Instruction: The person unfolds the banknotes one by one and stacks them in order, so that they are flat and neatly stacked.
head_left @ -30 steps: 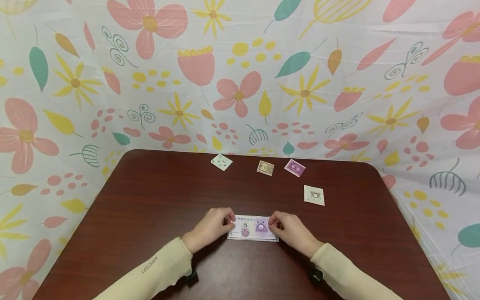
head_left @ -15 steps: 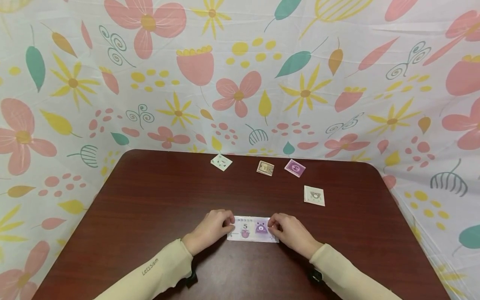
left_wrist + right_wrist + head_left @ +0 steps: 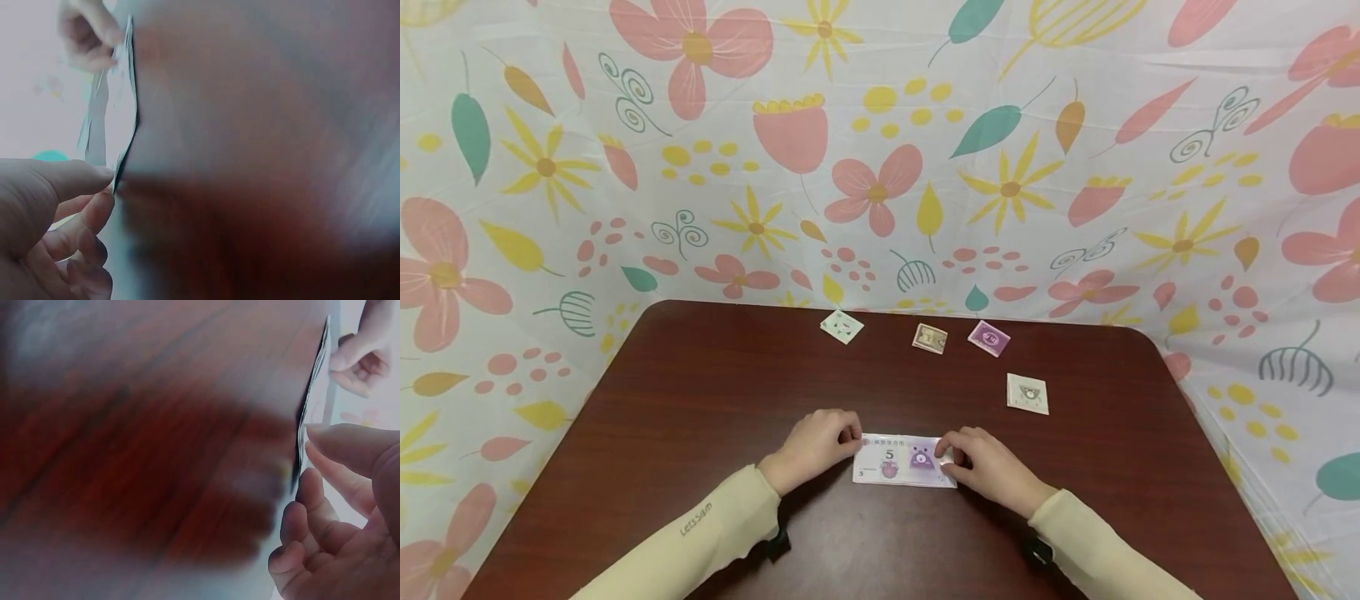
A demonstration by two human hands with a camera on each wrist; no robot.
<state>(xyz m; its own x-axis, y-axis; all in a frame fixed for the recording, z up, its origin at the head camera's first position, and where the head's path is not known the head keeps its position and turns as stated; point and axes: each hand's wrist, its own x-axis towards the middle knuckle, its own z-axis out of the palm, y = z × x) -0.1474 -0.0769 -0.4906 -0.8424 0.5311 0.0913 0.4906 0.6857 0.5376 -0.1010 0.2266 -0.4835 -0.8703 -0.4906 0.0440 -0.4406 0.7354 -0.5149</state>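
Observation:
A small stack of purple-and-white play banknotes [image 3: 891, 460], with a 5 on top, lies lengthwise between my two hands. Its layered edges show in the left wrist view. At the upper left corner, my left hand [image 3: 816, 446] pinches the end of the banknotes between thumb and forefinger. My right hand [image 3: 992, 471] is over the right end, thumb and forefinger parted and touching the top note. In the right wrist view the other fingers [image 3: 310, 487] of that hand hang loosely curled beside the notes' edge.
On the dark wooden table [image 3: 715, 383] lie folded notes: a pale green one [image 3: 842, 327], a brown one [image 3: 930, 338], a purple one [image 3: 989, 338] and a whitish one [image 3: 1027, 393]. A flowered cloth [image 3: 880, 125] hangs behind the table.
The left hand has shifted slightly left and away from me, to the notes' upper corner. The right thumb and forefinger have parted. The banknote stack has barely moved.

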